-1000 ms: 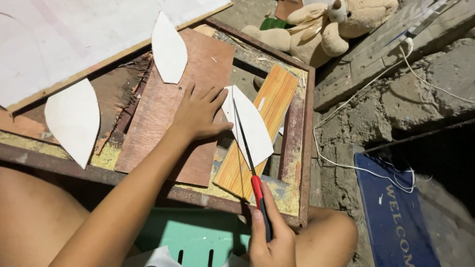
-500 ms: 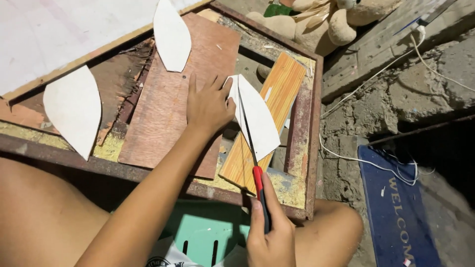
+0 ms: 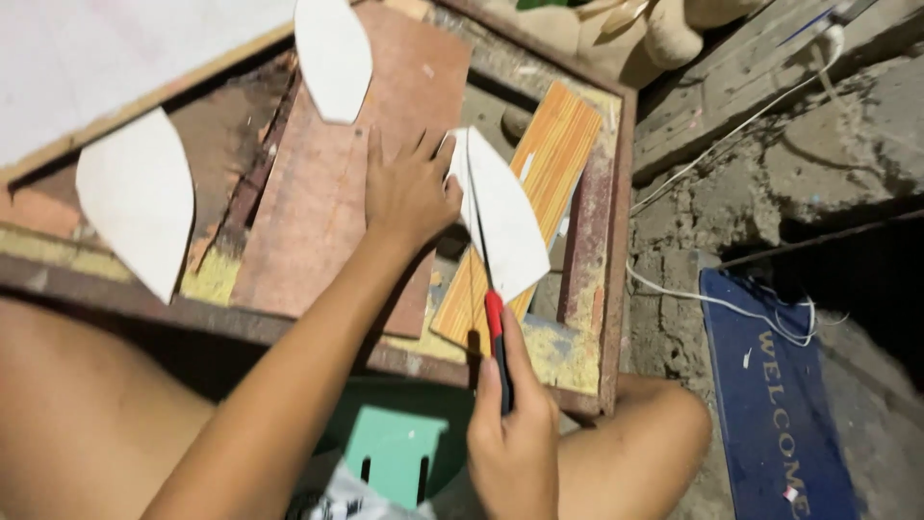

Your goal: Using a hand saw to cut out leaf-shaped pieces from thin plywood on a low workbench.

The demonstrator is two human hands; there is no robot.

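A person seated over a battered wooden worktop (image 3: pixel 616 241) cuts a leaf-shaped white piece (image 3: pixel 505 217) with a red-handled knife (image 3: pixel 493 323). The right hand (image 3: pixel 515 448) is wrapped tight around the knife's handle, its blade running up along the middle of the piece. The left hand (image 3: pixel 409 188) lies flat with fingers spread, its fingertips pressing the piece's left edge, its palm on a reddish board (image 3: pixel 337 193). The piece itself rests on a striped orange plank (image 3: pixel 544 164) laid slantwise across the worktop's frame.

Two like shapes appear already cut out: one (image 3: pixel 332 53) lies at the top of the reddish board, another (image 3: pixel 135 207) well apart on the worktop's left side. A large white sheet (image 3: pixel 106 58) fills the upper left corner. Judging by the blade's place, the piece under the knife is partway through, the cut reaching along most of its length; whether it is severed cannot be told.

A green stool (image 3: pixel 395 448) shows between the person's knees. To the right, a white cable (image 3: pixel 731 308) trails over rough ground to a blue doormat (image 3: pixel 780 385), and a plush toy (image 3: pixel 664 29) sits beyond the worktop.
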